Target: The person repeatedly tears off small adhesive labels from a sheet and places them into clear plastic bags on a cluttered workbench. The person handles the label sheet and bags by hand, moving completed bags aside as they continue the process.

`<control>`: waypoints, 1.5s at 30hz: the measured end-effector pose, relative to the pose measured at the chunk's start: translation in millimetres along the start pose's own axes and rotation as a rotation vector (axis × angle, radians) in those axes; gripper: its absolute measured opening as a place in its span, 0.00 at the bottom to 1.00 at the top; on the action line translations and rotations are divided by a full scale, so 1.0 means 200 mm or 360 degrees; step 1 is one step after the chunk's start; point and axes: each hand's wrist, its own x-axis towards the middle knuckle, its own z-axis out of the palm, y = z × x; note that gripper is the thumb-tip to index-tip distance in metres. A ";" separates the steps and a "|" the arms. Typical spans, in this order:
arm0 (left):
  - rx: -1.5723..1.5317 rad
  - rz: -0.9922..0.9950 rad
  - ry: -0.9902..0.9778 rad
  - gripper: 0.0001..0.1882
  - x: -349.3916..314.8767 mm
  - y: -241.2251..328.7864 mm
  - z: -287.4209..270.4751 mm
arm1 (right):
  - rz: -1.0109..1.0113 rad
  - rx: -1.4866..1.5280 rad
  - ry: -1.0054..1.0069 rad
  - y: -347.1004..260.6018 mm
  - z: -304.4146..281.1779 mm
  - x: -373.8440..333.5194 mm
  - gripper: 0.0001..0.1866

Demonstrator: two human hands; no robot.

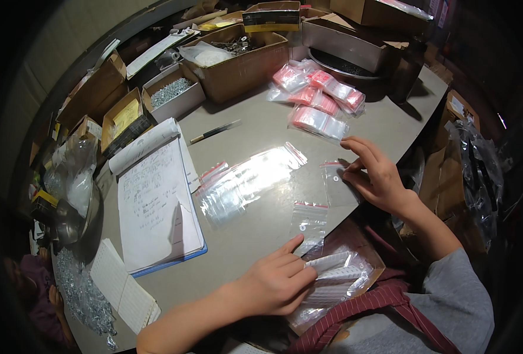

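My left hand [279, 278] reaches across the front edge of the table. Its index finger is stretched out onto a small clear zip bag [314, 215] with a small pale ring in it; the other fingers curl loosely, and their undersides are hidden. My right hand [376, 177] is at a second zip bag [334, 192], also with a small ring, its fingers apart and the thumb at the bag's edge. Below the left hand, an open carton [370, 272] holds clear plastic and folded printed paper. A fanned row of flat zip bags [246, 183] lies left of both hands.
Packs of red-topped zip bags [317, 121] lie at the back. Left are a pen [214, 131], a notepad on a blue clipboard [155, 218] and a folded sheet [120, 289]. Boxes of metal parts [232, 68] line the far side; a dark bottle [406, 71] stands back right.
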 end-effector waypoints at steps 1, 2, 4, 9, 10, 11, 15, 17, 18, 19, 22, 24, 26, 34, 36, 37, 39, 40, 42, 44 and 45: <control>0.0000 0.0001 0.0005 0.10 0.00 0.00 0.00 | 0.0001 -0.0059 0.0016 0.01 0.00 -0.01 0.33; -0.0003 0.0003 0.0004 0.10 0.00 0.00 0.00 | 0.0002 -0.0118 0.0031 0.02 0.01 -0.01 0.35; -0.0008 0.0009 0.0004 0.10 0.01 0.00 0.00 | 0.0047 -0.0208 0.0072 0.05 0.02 -0.01 0.37; 0.0023 -0.0003 0.0024 0.09 0.01 0.01 -0.01 | 0.0193 -0.0135 0.0111 0.11 0.00 0.01 0.40; 0.0033 -0.0015 0.0034 0.09 0.00 0.01 -0.01 | 0.0156 -0.0071 0.0097 0.09 0.01 0.01 0.42; 0.0031 -0.0015 0.0046 0.09 0.00 0.01 -0.01 | 0.0119 -0.0005 0.0083 0.05 0.03 0.01 0.43; -0.0001 0.0032 0.0034 0.09 0.01 -0.01 0.01 | -0.0009 -0.0158 0.0021 -0.10 0.02 -0.03 0.49; 0.0012 0.0023 0.0012 0.09 0.01 0.00 0.00 | -0.0026 -0.0010 -0.0049 -0.17 0.05 -0.02 0.52; 0.0010 0.0015 0.0009 0.09 0.01 0.01 -0.01 | -0.0022 0.0076 -0.0088 -0.19 0.08 -0.02 0.52; 0.0002 0.0016 0.0011 0.09 0.01 0.01 -0.01 | -0.0015 0.0150 -0.0130 -0.21 0.09 -0.02 0.53; -0.0012 -0.0001 -0.0005 0.09 0.00 0.00 -0.01 | -0.0155 0.0085 -0.0096 -0.27 0.09 -0.04 0.48; -0.0022 -0.0030 -0.0010 0.09 -0.01 0.00 -0.01 | -0.0161 -0.0015 0.0000 -0.32 0.07 -0.08 0.43; -0.0041 -0.0021 -0.0011 0.09 0.00 0.00 0.01 | -0.0047 -0.0014 0.0051 -0.31 0.11 -0.20 0.41; -0.0039 0.0004 -0.0023 0.09 0.02 0.00 -0.01 | -0.0080 0.0624 -0.0247 -0.43 0.12 -0.23 0.40; -0.0022 -0.0014 -0.0051 0.09 0.01 0.01 -0.02 | 0.0031 0.0938 -0.0284 -0.42 0.12 -0.21 0.39; -0.0023 -0.0012 -0.0057 0.09 0.01 0.00 -0.02 | 0.0093 0.1080 -0.0305 -0.40 0.12 -0.20 0.39; -0.0016 -0.0009 -0.0069 0.09 0.01 0.00 -0.02 | 0.0086 0.0851 -0.0044 -0.32 0.07 -0.12 0.33; -0.0023 -0.0002 -0.0071 0.09 0.01 -0.01 -0.01 | 0.0226 0.0919 -0.0073 -0.28 0.03 -0.07 0.30; -0.0041 0.0008 -0.0077 0.09 0.01 -0.01 0.00 | 0.0395 0.0916 -0.0181 -0.20 -0.02 0.01 0.26; -0.0044 0.0016 -0.0077 0.09 0.02 -0.02 0.00 | 0.0446 0.0788 -0.0351 -0.12 -0.02 0.07 0.22; -0.0045 0.0021 -0.0074 0.09 0.02 -0.02 0.00 | 0.0388 0.0634 -0.0350 -0.13 -0.02 0.08 0.22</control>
